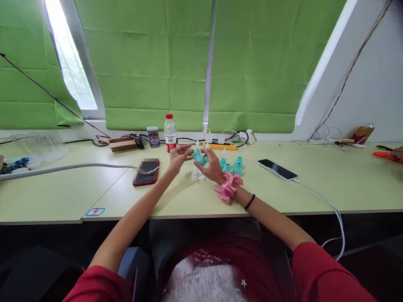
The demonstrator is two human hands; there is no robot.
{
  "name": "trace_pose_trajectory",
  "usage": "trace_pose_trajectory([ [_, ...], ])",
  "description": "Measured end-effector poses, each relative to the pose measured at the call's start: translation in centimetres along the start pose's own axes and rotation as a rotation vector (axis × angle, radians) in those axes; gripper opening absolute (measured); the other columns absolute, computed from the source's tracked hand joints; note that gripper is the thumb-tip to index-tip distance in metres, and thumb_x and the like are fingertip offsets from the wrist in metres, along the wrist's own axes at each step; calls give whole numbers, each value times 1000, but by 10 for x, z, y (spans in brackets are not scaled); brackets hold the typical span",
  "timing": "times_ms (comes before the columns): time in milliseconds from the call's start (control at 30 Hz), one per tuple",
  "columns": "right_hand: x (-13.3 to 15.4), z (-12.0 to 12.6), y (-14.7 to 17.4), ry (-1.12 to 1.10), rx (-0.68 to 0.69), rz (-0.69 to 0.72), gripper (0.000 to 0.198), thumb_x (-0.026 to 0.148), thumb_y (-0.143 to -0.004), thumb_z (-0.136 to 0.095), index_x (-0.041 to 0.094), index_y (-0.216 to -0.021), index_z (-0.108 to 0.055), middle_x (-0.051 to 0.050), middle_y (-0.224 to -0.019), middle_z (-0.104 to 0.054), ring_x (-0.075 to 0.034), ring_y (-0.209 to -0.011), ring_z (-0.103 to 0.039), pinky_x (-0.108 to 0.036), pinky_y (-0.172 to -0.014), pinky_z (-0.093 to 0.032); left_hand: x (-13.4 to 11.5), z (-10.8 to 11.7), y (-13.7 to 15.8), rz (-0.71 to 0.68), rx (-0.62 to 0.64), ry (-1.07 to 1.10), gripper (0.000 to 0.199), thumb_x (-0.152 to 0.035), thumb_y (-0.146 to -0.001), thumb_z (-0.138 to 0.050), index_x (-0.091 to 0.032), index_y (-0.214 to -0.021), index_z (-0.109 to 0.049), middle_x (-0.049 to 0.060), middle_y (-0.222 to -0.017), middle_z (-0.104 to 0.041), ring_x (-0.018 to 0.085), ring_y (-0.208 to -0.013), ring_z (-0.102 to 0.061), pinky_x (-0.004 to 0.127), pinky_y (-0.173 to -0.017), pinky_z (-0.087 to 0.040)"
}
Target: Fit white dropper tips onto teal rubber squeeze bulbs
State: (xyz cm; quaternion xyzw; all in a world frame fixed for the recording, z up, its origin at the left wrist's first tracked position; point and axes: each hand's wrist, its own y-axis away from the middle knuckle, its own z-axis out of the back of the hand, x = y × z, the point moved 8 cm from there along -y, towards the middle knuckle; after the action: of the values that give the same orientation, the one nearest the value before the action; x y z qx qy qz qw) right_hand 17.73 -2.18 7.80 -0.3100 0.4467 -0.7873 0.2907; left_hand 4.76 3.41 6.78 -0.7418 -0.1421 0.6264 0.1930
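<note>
A teal squeeze bulb (199,158) with a white nozzle (197,145) sits between my two hands. My right hand (214,167) curls around it from the right, thumb at its lower side. From the left, my left hand (180,158) reaches toward it with fingers stretched out; whether its fingertips touch the bulb I cannot tell. Just right of my right hand stand several more teal bulbs (238,168), and one teal piece (223,162) there carries a white nozzle. Small white plastic pieces (194,178) lie on the table below the hands.
A phone in a red case (145,179) lies left, a second phone (277,169) right with its cable. Behind stand a bottle (170,133), a can (153,137) and an orange power strip (219,147). A grey tube (69,168) crosses the left side. Another person's hand (397,153) shows far right.
</note>
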Motion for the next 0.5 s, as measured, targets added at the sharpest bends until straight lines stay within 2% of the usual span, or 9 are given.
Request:
trace_pose_trajectory([
  [67, 0, -3, 0, -10, 36, -11, 43, 38, -74, -52, 13, -108, -44, -10, -103, -54, -20, -93, -51, -31, -79, -40, 3, -13, 3, 65, 140, 46, 44, -34, -51, -70, -12, -87, -60, 5, -78, -61, 14, -69, -57, 30, -64, -48],
  [133, -3, -8, 2, 12, 70, -43, 34, 37, -77, -48, 15, -104, -46, -9, -99, -57, -20, -90, -54, -31, -77, -41, 3, -19, 6, 86, 189, 37, 39, -34, -54, -67, -13, -86, -59, 4, -77, -60, 14, -69, -56, 28, -63, -47],
  [200, -4, -11, 5, 45, 91, -67, 28, 36, -78, -47, 16, -98, -48, -8, -92, -60, -20, -83, -57, -30, -72, -42, 0, -18, 7, 42, 169, -66, 27, -35, -61, -60, -13, -77, -59, 2, -71, -57, 12, -65, -54, 25, -58, -44],
  [267, -1, -16, 8, 66, 127, -48, 26, 36, -77, -49, 16, -93, -48, -7, -84, -61, -20, -77, -58, -29, -67, -43, -7, -19, 8, -77, 148, -289, 22, -34, -66, -53, -13, -61, -55, 0, -59, -51, 10, -56, -47, 21, -52, -38],
  [367, 11, -24, 13, 66, 193, 35, 22, 33, -75, -51, 16, -88, -48, -6, -78, -61, -19, -69, -59, -27, -60, -42, -14, -23, 11, -253, 118, -626, 38, -36, -71, -46, -15, -41, -38, -3, -42, -34, 7, -45, -32, 22, -45, -27],
  [433, 17, -25, 15, 53, 195, 73, 20, 31, -75, -51, 16, -86, -47, -6, -78, -60, -19, -68, -58, -27, -58, -42, -11, -21, 10, -258, 72, -680, 46, -41, -74, -41, -16, -37, -30, -3, -39, -25, 6, -42, -25, 23, -43, -22],
  [500, 21, -24, 15, 19, 173, 87, 19, 31, -76, -50, 16, -86, -47, -6, -79, -60, -19, -69, -58, -27, -58, -42, -4, -18, 6, -180, 46, -596, 50, -46, -75, -38, -17, -37, -27, -4, -38, -23, 6, -40, -23, 23, -42, -20],
])
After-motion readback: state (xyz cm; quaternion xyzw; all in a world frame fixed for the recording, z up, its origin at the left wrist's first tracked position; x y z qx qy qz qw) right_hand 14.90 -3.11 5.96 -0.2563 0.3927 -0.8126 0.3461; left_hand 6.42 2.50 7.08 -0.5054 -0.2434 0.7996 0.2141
